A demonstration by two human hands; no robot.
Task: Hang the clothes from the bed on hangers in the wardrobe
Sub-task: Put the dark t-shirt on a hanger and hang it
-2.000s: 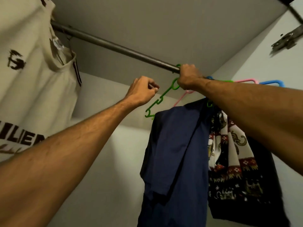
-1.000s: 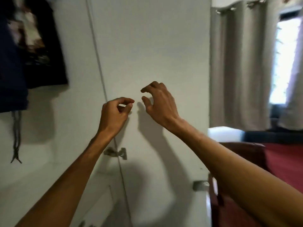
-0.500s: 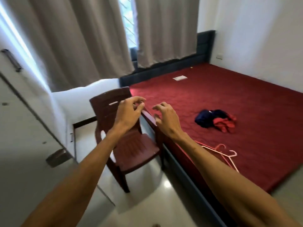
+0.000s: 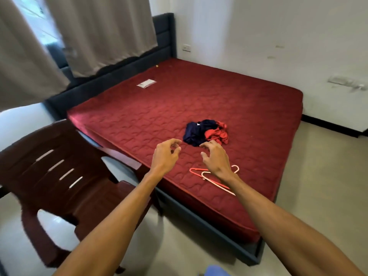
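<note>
Room: bedroom with pale walls, grey curtains [image 4: 103, 30] at the left and a light floor [image 4: 318, 176]; the wardrobe is out of view
Bed [image 4: 199, 96]: red quilted mattress on a dark frame; a small white slip [image 4: 146, 83] lies near the head end
Clothes [image 4: 205, 132]: one crumpled heap on the mattress, toward its near side; a navy piece [image 4: 194, 133] and a red piece [image 4: 218, 134] lie touching
Hangers [image 4: 214, 181]: two, one red and one pale, overlapping and flat on the mattress near its near edge, a little apart from the heap
Chair [image 4: 65, 176]: dark brown plastic, just beside the bed's near corner
Left hand [image 4: 165, 154]: stretched out over the mattress, fingers loosely curled toward the thumb, holding nothing
Right hand [image 4: 215, 158]: stretched out beside it, fingers spread and bent, empty; its fingertips point at the heap and do not appear to touch it
Step, as judged: a reach for the next garment
Done: cannot be told from here, as no hung clothes show; apart from this one heap the mattress carries no garments
Left to do: what looks like two pieces, matched by two hangers, must be put on hangers and carried to the wardrobe
</note>
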